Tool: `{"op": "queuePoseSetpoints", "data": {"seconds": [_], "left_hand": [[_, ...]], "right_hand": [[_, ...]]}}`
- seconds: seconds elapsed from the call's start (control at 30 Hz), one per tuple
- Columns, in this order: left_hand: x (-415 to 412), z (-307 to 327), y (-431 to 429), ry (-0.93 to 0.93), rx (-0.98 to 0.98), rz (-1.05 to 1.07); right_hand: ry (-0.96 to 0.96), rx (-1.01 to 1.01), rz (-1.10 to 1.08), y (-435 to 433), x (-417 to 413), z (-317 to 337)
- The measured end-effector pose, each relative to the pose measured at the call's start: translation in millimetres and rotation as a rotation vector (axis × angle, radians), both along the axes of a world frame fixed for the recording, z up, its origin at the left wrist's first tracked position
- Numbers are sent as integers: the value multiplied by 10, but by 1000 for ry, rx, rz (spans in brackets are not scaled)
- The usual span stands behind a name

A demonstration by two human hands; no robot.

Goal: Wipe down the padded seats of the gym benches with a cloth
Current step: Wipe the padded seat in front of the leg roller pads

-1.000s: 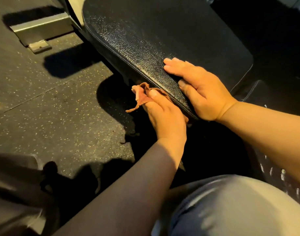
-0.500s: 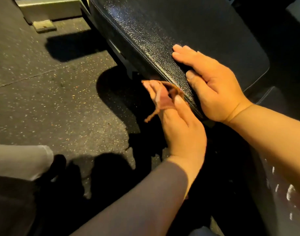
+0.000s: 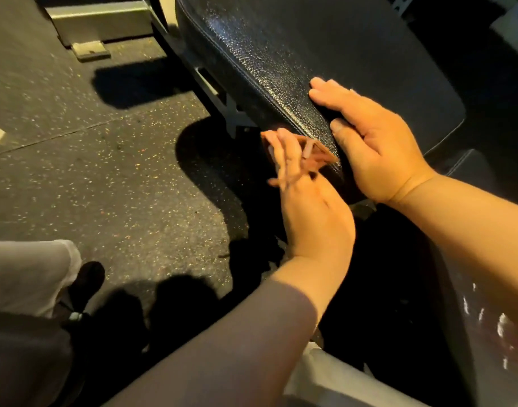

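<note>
The small reddish-brown cloth is bunched against the near side edge of the black, pebble-grained padded seat, just under the stitched seam; the left hand presses it there with fingers stretched out along the edge, though blur hides exactly how the thumb takes it, so I cannot tell whether this grip pinches the fabric or only pushes it flat. The right hand lies spread on top of the seat, fingers straight, thumb hooked over the edge just beside the cloth, holding nothing and, I judge, steadying the pad.

The cloth looks thin, limp and very light; a loose strand hangs from it, so it will likely fold and slip out from under flat fingers unless gathered into the palm or pinched at a bunched middle. The seat looks firm yet slightly yielding, its textured vinyl offering some friction; the padding's narrow side seems to call for the cloth wrapped over the fingertips. Below lies speckled dark rubber floor, with a grey metal frame foot farther off.
</note>
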State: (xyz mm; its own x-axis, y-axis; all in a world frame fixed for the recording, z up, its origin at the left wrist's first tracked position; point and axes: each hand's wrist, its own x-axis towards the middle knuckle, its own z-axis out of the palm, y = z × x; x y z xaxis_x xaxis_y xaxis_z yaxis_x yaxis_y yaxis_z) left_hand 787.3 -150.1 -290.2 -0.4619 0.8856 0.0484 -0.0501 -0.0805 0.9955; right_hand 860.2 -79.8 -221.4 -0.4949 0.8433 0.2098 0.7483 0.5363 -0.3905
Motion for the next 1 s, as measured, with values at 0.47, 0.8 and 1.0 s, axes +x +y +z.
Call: {"op": "queuePoseSetpoints", "data": {"seconds": [0.47,0.8,1.0], "left_hand": [[46,-50,275,105,100,127],[-186,87,605,-208,-83,215],[-110,376,301,-307,-126,116]], "right_hand": [[0,-18,-22,-7,3,23],[15,-13,-10,3,8,6],[38,1,1,22,20,-12]]}}
